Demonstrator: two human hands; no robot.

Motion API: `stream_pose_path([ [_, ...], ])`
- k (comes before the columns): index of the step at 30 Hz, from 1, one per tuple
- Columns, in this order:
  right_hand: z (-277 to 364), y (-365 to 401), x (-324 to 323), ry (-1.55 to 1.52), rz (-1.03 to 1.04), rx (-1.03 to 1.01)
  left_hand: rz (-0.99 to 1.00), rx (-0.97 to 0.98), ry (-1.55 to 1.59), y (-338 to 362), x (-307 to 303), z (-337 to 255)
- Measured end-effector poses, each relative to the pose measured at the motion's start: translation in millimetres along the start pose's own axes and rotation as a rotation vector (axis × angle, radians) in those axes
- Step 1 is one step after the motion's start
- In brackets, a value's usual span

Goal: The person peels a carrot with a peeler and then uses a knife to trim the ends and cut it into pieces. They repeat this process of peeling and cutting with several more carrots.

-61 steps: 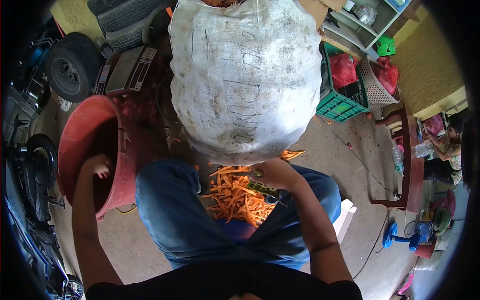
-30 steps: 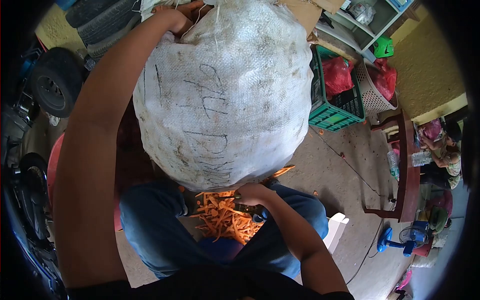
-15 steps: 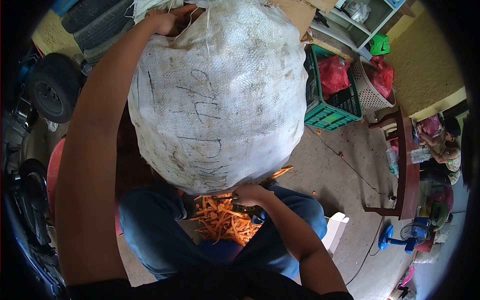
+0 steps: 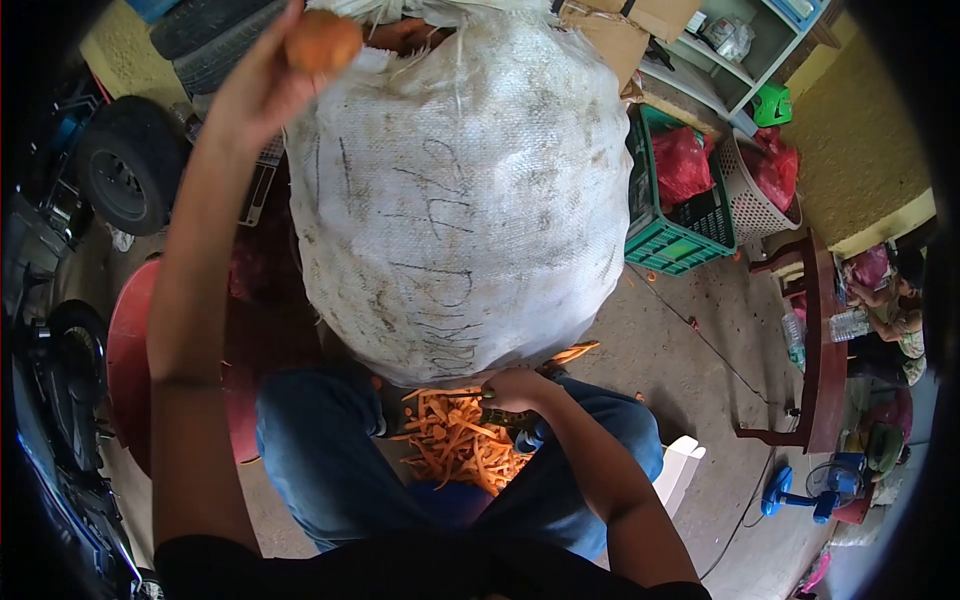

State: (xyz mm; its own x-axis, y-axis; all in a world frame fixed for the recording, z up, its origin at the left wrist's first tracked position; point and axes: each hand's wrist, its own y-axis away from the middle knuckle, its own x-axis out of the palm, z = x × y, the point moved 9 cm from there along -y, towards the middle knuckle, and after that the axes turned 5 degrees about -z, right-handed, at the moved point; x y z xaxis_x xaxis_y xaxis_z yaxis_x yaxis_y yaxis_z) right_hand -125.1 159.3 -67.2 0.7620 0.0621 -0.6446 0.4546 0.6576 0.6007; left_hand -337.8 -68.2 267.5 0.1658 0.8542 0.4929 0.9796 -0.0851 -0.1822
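The left hand (image 4: 265, 92) is up by the far corner of the sack, its fingers closed on an orange root (image 4: 323, 42) that shows to me as a blurred, rounded end. That hand has just come out of the mouth of the white sack (image 4: 460, 210), where it was buried to the wrist a moment ago, and now the root is clear of the opening, just beside it. I take it that the picking-out is done for this piece. The right hand (image 4: 515, 390) stays low at the sack's near edge, closed round a thin, dark-bladed tool (image 4: 460, 395), well apart from the root; what its handle looks like I can't tell.

Counting up: one root in the grip, one tool, one sack with more reddish-brown contents showing in its mouth, too shadowed to number. Between the knees lies one heap of orange peelings (image 4: 465, 450), far too tangled to count. One red tub (image 4: 130, 330) stands at the left, partly behind the forearm. Off to the right are one green crate (image 4: 680, 250) and one white basket (image 4: 752, 205), with two red bags (image 4: 682, 165), one in each.
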Motion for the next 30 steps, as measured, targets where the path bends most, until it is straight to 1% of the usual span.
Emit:
stream_pose_path([
  [1, 0.7, 0.5, 2.9, 0.011, 0.017, 0.002, 0.051, -0.062, 0.038, 26.9, 11.8, 12.4],
  [2, 2.2, 0.4, 5.6, 0.015, 0.021, -0.003, 0.017, -0.051, -0.043, 49.9, 8.4, 23.2],
  [3, 0.2, 0.0, 7.5, -0.01, 0.028, 0.018, 0.026, -0.021, -0.099, 72.4, 11.8, 26.4],
  [4, -0.9, -0.1, 10.5, -0.038, 0.036, 0.039, -0.11, 0.1, -0.198, 95.2, 9.8, 24.9],
  [5, -1.7, 0.3, 12.0, -0.033, 0.037, 0.035, -0.19, 0.181, -0.234, 117.3, 9.7, 26.5],
  [6, -2.2, 1.6, 12.2, -0.02, 0.012, 0.024, -0.224, 0.229, -0.304, 140.5, 12.1, 30.7],
  [7, -1.3, 3.1, 11.9, -0.008, -0.012, 0.01, -0.301, 0.286, -0.31, 164.6, 12.9, 38.4],
  [8, -0.8, 5.5, 11.0, -0.007, -0.007, 0.005, -0.297, 0.241, -0.195, 182.4, 13.1, 54.5],
  [9, 1.2, 8.4, 9.1, -0.052, -0.008, -0.008, -0.282, 0.105, 0.039, 196.7, 11.5, 82.1],
  [10, 2.4, 10.1, 7.6, -0.099, -0.012, -0.018, -0.286, -0.105, 0.317, 211.7, 15.5, 119.4],
  [11, 1.3, 11.5, 4.7, -0.107, -0.058, -0.013, -0.283, -0.294, 0.428, 224.5, 21.1, 149.5],
  [12, 4.0, 18.3, -2.8, -0.159, -0.06, 0.009, -0.315, -0.486, 0.546, 240.1, 22.2, 180.5],
  [13, 8.0, 24.7, -5.2, -0.195, -0.032, -0.028, -0.341, -0.678, 0.663, 256.5, 24.2, 208.9],
  [14, 10.8, 32.2, -6.0, -0.232, -0.005, -0.065, -0.344, -0.684, 0.667, 262.6, 18.0, 224.2],
  [15, 10.9, 41.2, -7.6, -0.237, -0.001, -0.063, -0.258, -0.726, 0.719, 267.6, 20.0, 238.0],
  [16, 13.9, 51.1, -19.1, -0.39, -0.103, -0.102, -0.172, -0.768, 0.771, 271.4, 27.6, 241.6],
  [17, 13.7, 60.9, -28.0, -0.544, -0.204, -0.139, -0.207, -0.806, 0.694, 274.2, 25.2, 247.3],
  [19, -5.3, 77.8, -45.3, -0.909, -0.417, -0.114, -0.189, -0.803, 0.67, 274.5, 25.2, 257.9],
  [20, -17.1, 87.0, -56.1, -1.23, -0.621, -0.08, -0.163, -0.792, 0.643, 275.0, 27.3, 262.5],
  [21, -27.6, 99.2, -62.5, -1.546, -0.831, -0.039, -0.218, -0.787, 0.625, 277.7, 26.7, 266.8],
  [22, -16.4, 99.7, -69.1, -1.542, -0.834, -0.035, -0.214, -0.787, 0.63, 280.7, 31.2, 269.8],
  [24, -14.8, 118.5, -83.3, -1.804, -1.302, -0.008, -0.313, -0.751, 0.507, 286.3, 26.0, 278.9],
  [25, -3.5, 115.3, -85.2, -1.78, -1.303, -0.01, -0.261, -0.743, 0.578, 286.0, 31.6, 282.9],
  [26, 4.8, 111.7, -85.3, -1.758, -1.302, -0.01, -0.259, -0.747, 0.581, 287.1, 32.5, 286.7],
  [27, 3.4, 98.9, -75.2, -1.822, -1.24, 0.029, -0.296, -0.744, 0.538, 288.2, 29.3, 289.7],
  [28, 7.4, 91.7, -76.0, -1.81, -1.263, -0.1, -0.334, -0.739, 0.495, 289.5, 24.9, 291.9],
  [29, 9.6, 87.9, -70.8, -1.821, -1.245, -0.12, -0.251, -0.746, 0.487, 289.3, 27.5, 290.9],
  [30, 11.5, 84.0, -68.1, -1.831, -1.226, -0.145, -0.253, -0.742, 0.485, 289.0, 29.4, 287.1],
])
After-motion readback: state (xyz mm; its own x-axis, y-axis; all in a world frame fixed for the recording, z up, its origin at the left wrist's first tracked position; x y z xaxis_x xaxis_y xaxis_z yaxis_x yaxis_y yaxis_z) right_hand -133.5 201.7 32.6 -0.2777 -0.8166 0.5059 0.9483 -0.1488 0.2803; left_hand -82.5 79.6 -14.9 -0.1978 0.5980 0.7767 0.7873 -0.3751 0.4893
